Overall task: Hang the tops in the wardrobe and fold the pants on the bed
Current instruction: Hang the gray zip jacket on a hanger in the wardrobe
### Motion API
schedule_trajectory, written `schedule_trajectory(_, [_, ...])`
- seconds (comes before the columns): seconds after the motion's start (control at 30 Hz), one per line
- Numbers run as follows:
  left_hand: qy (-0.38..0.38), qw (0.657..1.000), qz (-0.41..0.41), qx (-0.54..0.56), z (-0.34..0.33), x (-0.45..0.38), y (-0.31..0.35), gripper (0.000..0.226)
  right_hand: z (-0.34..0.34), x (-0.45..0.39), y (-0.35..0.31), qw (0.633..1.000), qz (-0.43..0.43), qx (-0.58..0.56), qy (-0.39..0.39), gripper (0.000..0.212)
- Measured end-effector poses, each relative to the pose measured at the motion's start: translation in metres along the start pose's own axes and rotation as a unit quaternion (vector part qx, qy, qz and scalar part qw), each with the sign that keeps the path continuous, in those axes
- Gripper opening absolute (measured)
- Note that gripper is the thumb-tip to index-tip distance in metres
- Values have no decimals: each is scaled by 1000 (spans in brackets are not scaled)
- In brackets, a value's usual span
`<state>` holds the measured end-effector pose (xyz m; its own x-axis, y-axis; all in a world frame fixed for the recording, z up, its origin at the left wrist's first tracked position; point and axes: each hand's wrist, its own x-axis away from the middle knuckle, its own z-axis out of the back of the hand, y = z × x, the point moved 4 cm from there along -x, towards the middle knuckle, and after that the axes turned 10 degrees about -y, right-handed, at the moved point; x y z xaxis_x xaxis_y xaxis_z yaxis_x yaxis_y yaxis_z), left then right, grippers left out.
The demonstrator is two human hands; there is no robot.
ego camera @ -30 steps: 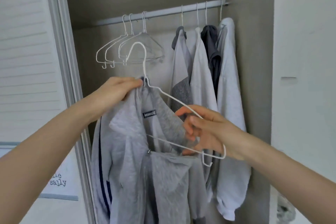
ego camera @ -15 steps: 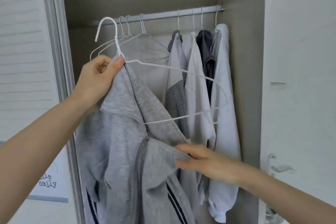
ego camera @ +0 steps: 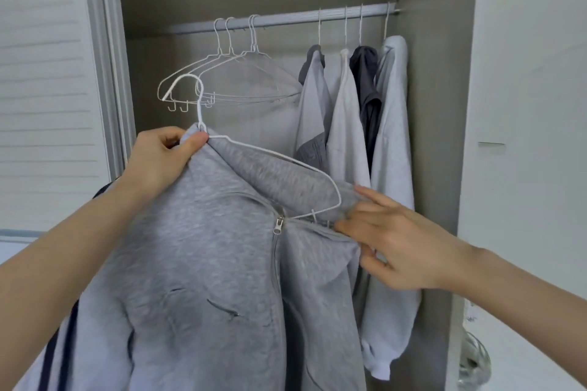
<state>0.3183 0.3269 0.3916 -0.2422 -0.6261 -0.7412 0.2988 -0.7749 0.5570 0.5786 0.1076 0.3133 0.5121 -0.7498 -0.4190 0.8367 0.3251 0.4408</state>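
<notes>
A grey zip-up hoodie [ego camera: 203, 263] with dark stripes on its sleeve hangs partly on a white wire hanger [ego camera: 273, 155]. My left hand [ego camera: 162, 159] pinches the hoodie's collar and the hanger's neck together, below the wardrobe rail [ego camera: 286, 17]. My right hand [ego camera: 390, 241] pinches the hoodie's right shoulder fabric at the hanger's right end. The hanger's hook is free in the air in front of the empty hangers.
Three empty white hangers [ego camera: 228, 76] hang on the rail's left half. Several tops [ego camera: 355, 124] hang on its right half against the wardrobe's side wall [ego camera: 435, 105]. A white slatted door [ego camera: 47, 89] stands at left, a white panel [ego camera: 524, 136] at right.
My left hand has lowered the hanger a little. My right hand rose from the hoodie's front to its right shoulder, pulling the fabric over the hanger's right end.
</notes>
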Motion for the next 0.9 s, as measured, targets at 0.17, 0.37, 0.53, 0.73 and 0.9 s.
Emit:
schedule_trajectory(0.17, [-27, 995, -39, -91, -3, 20, 0, 34, 17, -7, 18, 998, -43, -34, 11, 25])
schedule_trajectory(0.37, [-33, 960, -135, -243, -64, 47, 55, 31, 39, -74, 0, 982, -55, -126, 131, 36])
schedule_trajectory(0.53, [-64, 996, -57, 8, -58, 31, 47, 42, 31, -84, 8, 935, -184, -183, 240, 56])
schedule_trajectory(0.73, [-58, 994, -31, 84, -37, 27, 34, 54, -5, -52, 57, 853, -394, -341, -13, 65])
schedule_trajectory(0.9, [-123, 985, -117, -11, -73, 38, 68, 20, 3, -86, 38, 893, -263, -359, 72, 60])
